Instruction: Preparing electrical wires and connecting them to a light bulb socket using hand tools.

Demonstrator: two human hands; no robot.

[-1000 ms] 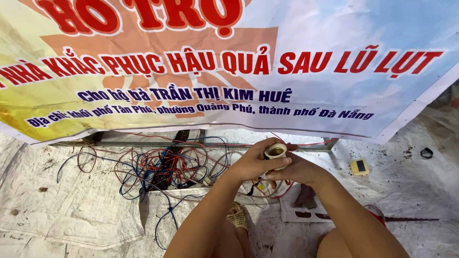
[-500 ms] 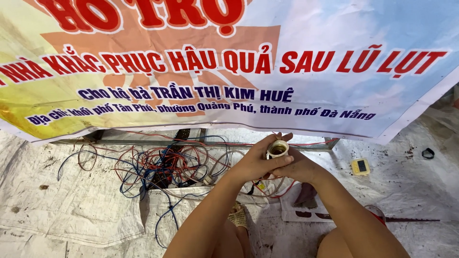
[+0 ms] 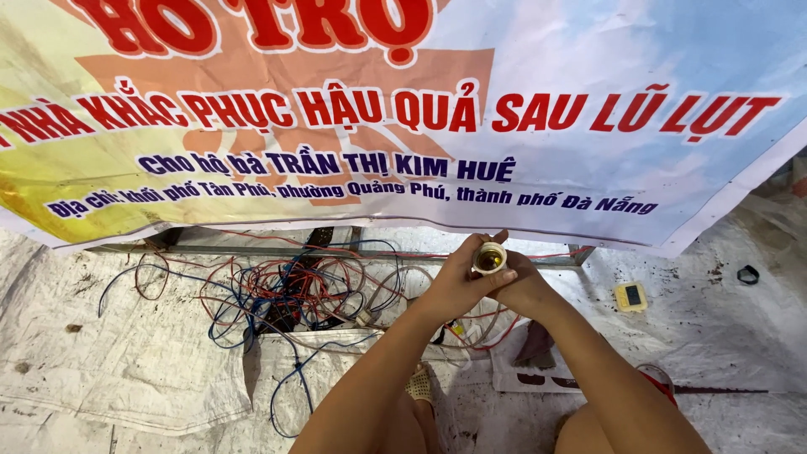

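Both my hands meet in front of me around a small white lamp socket (image 3: 489,257) with a brass inside, its open end facing up. My left hand (image 3: 456,282) wraps its fingers around the socket from the left, thumb near the rim. From the right, my right hand (image 3: 523,286) grips the socket's lower part. Wires lead from under my hands toward the tangle on the ground.
A tangle of red, blue and white wires (image 3: 286,290) lies on a dirty white tarp (image 3: 126,361). A large printed banner (image 3: 403,109) hangs across the top over a metal bar (image 3: 252,249). A small yellow box (image 3: 630,296), a black ring (image 3: 747,274) and red-handled pliers (image 3: 664,387) lie to the right.
My hands shifted very slightly on the socket; its open end now points more toward the camera. Nothing else moved.
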